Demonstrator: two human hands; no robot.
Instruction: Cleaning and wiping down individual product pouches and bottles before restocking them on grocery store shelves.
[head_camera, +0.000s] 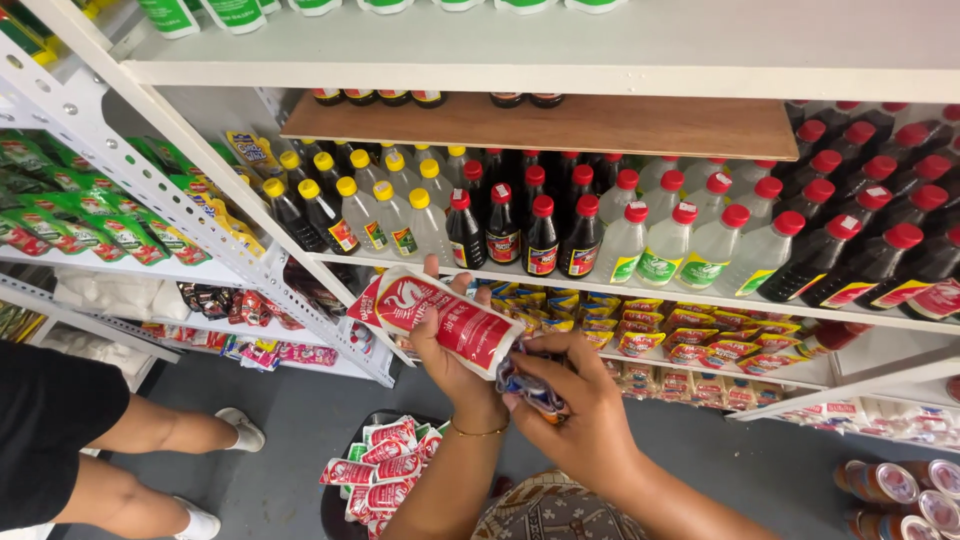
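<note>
My left hand (448, 358) holds a stack of red and white sachet pouches (440, 315) up in front of the shelf, a thin gold bracelet at its wrist. My right hand (572, 402) is closed on the lower end of the stack, pinching crumpled blue and clear plastic wrap (528, 385). Below my arms, a dark container (345, 490) holds several more red and white pouches (385, 465).
A white metal shelf (640, 285) carries rows of dark and clear bottles with red and yellow caps; yellow and red sachets lie below. Green packets fill the left shelving (70, 215). Another person's legs (150, 440) stand at the left. Capped bottles (900, 490) lie at the lower right.
</note>
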